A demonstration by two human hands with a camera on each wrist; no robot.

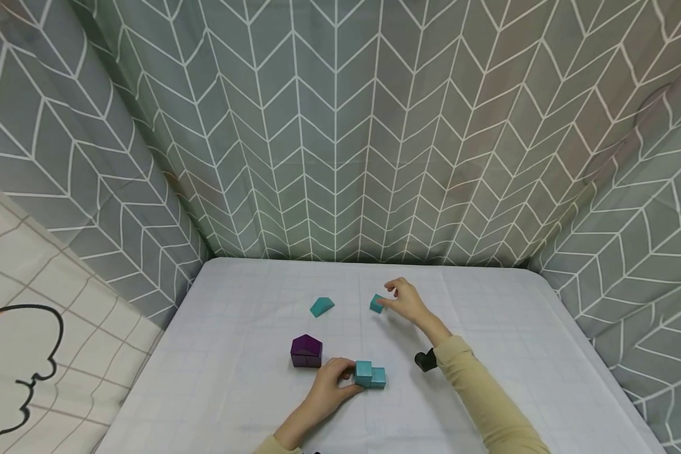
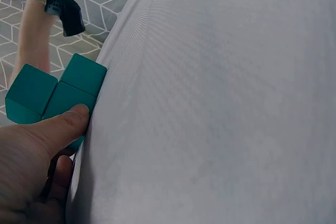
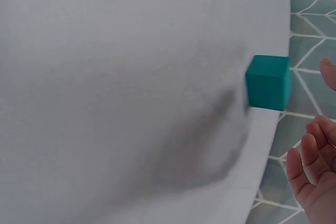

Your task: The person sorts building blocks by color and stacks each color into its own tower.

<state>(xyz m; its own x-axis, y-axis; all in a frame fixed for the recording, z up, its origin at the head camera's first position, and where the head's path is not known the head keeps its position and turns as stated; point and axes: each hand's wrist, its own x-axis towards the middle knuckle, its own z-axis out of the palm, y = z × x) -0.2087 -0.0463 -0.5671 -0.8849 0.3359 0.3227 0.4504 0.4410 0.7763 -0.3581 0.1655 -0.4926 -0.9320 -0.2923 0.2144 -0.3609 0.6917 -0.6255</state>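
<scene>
My left hand (image 1: pixel 330 388) grips a small group of teal cube blocks (image 1: pixel 364 372) near the front of the table. One block stands higher than its neighbour on the right. In the left wrist view the thumb lies along the face of the teal blocks (image 2: pixel 72 95), and fingers curl beneath, partly hidden. Farther back, my right hand (image 1: pixel 408 304) hovers by a single teal cube (image 1: pixel 376 304), its thumb overlapping the cube's edge in the head view. The right wrist view shows a gap between that cube (image 3: pixel 268 83) and the loosely bent fingers (image 3: pixel 310 166).
A teal angled block (image 1: pixel 321 306) lies left of the single cube. Purple blocks (image 1: pixel 306 352) form a house shape left of my left hand. The white-covered table (image 1: pixel 232 315) ends at a patterned curtain (image 1: pixel 340 157) behind. A black wrist camera (image 1: pixel 425 360) hangs below my right sleeve.
</scene>
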